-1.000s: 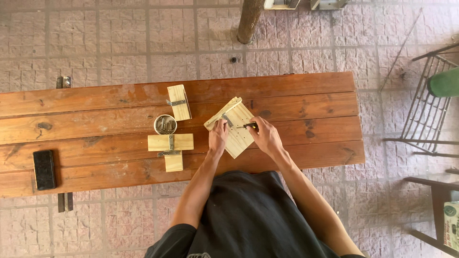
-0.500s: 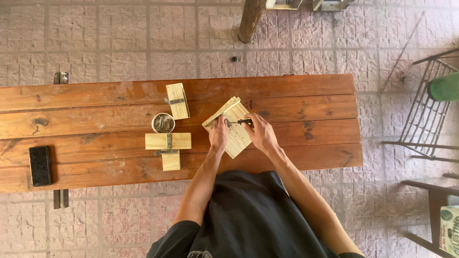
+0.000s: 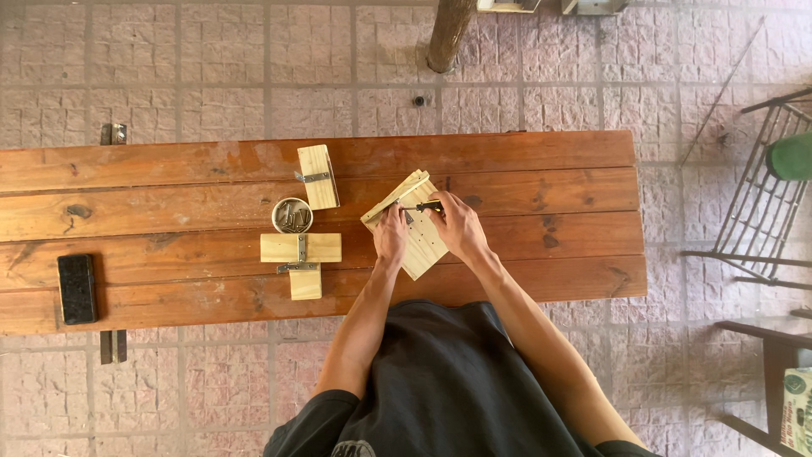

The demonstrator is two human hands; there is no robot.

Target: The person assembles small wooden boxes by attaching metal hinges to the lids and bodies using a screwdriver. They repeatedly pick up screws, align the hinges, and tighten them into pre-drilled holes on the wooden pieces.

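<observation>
Pale wooden assembly (image 3: 420, 245) lies mid-counter (image 3: 541, 182), long axis slanting from far-left to near-right, left hand (image 3: 390, 238) pressing flat on its left half, right hand (image 3: 452, 227) clenched around a dark screwdriver (image 3: 423, 206) pointing left across the top, both hands touching it.

Reddish-brown planked bench (image 3: 507, 161); pale pine blocks (image 3: 318, 176) with grey metal hinges; black phone (image 3: 77, 289) at nine o'clock; pinkish-grey tiled floor (image 3: 211, 76); black shirt (image 3: 457, 381).
</observation>
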